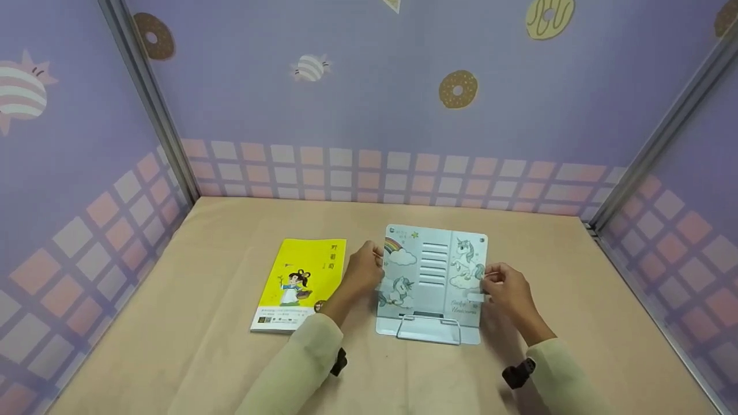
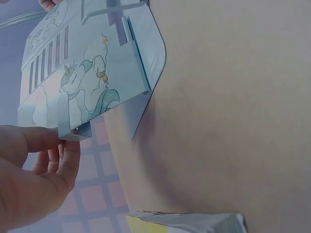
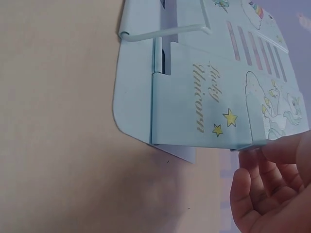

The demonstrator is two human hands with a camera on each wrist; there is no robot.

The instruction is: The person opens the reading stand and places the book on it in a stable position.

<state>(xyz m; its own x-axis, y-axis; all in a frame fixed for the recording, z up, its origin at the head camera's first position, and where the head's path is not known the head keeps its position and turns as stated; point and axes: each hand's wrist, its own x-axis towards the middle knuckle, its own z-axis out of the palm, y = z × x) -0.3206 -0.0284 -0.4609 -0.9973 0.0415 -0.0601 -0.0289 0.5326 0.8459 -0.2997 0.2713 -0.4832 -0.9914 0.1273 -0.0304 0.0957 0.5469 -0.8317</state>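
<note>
A light blue book stand (image 1: 426, 300) with unicorn pictures and slots stands tilted back on the table, its base plate toward me. A wire bracket (image 1: 429, 340) lies folded over the base plate at the front. My left hand (image 1: 364, 270) is at the stand's left edge; the left wrist view shows its thumb and fingers pinching a small bent side clip (image 2: 73, 127). At the opposite edge, my right hand (image 1: 510, 288) pinches the stand's side near another clip (image 3: 255, 128), thumb in front and fingers partly hidden behind.
A yellow book (image 1: 314, 256) with a cartoon figure lies flat to the left of the stand, partly covered by my left forearm. The beige tabletop (image 1: 219, 276) is bounded by patterned walls (image 1: 346, 115) at the back and both sides.
</note>
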